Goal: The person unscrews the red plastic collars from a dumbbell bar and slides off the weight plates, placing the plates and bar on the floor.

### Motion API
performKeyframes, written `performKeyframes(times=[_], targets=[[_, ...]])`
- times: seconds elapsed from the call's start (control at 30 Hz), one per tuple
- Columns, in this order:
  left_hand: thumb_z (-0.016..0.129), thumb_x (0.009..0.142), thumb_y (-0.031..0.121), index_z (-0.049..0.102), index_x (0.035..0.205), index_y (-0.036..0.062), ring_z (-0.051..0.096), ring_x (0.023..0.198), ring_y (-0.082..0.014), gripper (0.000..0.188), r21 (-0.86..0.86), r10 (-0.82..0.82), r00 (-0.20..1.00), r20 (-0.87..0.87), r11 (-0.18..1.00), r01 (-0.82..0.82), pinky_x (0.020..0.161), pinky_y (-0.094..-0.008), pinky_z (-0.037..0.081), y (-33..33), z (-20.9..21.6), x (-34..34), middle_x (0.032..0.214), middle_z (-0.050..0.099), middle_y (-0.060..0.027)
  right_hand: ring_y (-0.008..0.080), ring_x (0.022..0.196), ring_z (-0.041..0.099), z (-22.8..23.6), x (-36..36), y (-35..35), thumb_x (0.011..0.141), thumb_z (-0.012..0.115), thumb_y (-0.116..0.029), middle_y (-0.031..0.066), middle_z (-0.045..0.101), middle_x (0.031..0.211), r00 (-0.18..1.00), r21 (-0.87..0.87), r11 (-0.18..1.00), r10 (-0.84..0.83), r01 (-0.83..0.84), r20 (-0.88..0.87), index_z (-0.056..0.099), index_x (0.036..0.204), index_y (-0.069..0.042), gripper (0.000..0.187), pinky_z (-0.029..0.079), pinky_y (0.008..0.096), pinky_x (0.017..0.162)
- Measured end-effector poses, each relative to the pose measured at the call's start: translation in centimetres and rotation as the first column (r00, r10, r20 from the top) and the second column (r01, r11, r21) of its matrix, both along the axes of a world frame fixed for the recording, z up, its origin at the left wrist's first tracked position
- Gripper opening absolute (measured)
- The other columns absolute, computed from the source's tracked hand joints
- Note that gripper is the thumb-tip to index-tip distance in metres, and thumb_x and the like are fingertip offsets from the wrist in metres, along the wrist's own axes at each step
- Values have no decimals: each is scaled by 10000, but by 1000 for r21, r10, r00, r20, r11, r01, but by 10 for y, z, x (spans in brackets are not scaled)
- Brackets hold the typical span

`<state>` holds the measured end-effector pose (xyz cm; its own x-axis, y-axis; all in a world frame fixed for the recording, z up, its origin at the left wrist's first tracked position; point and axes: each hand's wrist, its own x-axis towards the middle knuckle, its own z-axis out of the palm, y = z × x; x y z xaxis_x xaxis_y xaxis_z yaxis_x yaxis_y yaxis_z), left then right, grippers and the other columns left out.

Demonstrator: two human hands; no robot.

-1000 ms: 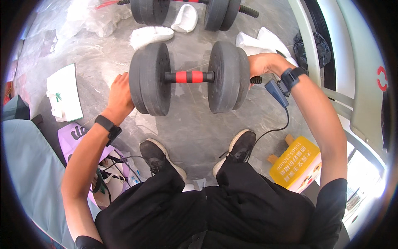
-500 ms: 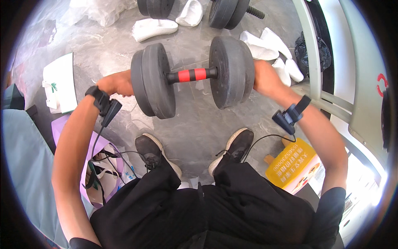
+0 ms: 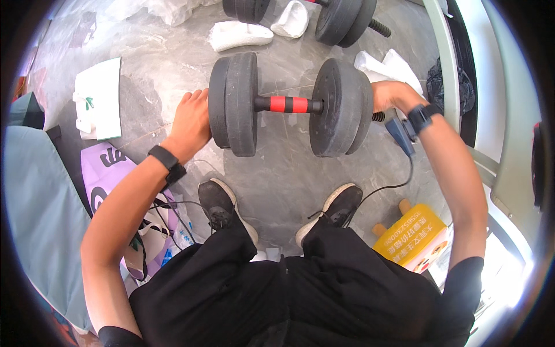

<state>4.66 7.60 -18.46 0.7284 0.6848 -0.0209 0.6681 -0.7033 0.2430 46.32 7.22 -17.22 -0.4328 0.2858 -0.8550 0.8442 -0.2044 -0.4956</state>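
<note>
A black dumbbell (image 3: pixel 231 107) with a red-and-black handle (image 3: pixel 289 104) lies crosswise in front of my feet, two thick plates at either end. Against the outer face of its left plates is my left hand (image 3: pixel 193 124), closed at the bar's end, knuckles up and fingertips partly hidden. My right hand (image 3: pixel 390 95) is by the outer right plate, its wrist bent and its fingers partly hidden behind the plate. Just below those fingers, the threaded bar end (image 3: pixel 378 117) pokes out.
A second dumbbell (image 3: pixel 341 23) lies beyond, among white foam pieces (image 3: pixel 241 36). A white box (image 3: pixel 101 101) and a purple bag (image 3: pixel 104 168) are on the left. A yellow wooden-legged stool (image 3: pixel 404 237) and a pale metal frame (image 3: pixel 445 63) stand on the right.
My view has shifted, so the dumbbell and floor items appear farther right. My right hand sits higher at the plate, uncovering the threaded bar end. More of my left hand's back and knuckles shows.
</note>
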Motion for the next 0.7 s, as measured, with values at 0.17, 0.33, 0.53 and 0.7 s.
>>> performKeyframes(times=[0.17,0.33,0.53,0.7], targets=[[677,739,145,650,889,66,659,792,-380,172,-310,9,980,-197,948,-71,703,-464,519,24,-5,-1,802,672,-179,202,815,702,-25,3,-5,798,719,-91,149,732,934,998,-125,991,-53,56,24,695,970,34,214,558,353,723],[669,777,177,667,953,61,675,812,-394,211,-371,2,975,-221,925,-86,731,-457,544,54,-6,7,845,695,-208,352,889,680,-23,4,-62,813,677,-169,210,704,946,986,790,593,-35,153,-165,664,1044,2,288,510,441,789],[716,813,176,617,1206,-11,632,1035,-249,446,-875,-233,881,-413,369,-313,913,-374,482,99,-6,26,1113,685,-172,485,954,577,-4,-17,-83,777,641,-97,263,652,982,967,800,557,-229,222,-109,648,1007,-1,249,473,515,790],[753,689,106,684,892,-26,633,752,-227,251,-850,67,996,-53,520,-80,694,-344,476,83,17,4,784,681,-118,465,957,602,-5,-12,-84,787,656,-116,245,671,999,965,756,616,-250,223,-81,662,1036,-17,268,484,484,808]])
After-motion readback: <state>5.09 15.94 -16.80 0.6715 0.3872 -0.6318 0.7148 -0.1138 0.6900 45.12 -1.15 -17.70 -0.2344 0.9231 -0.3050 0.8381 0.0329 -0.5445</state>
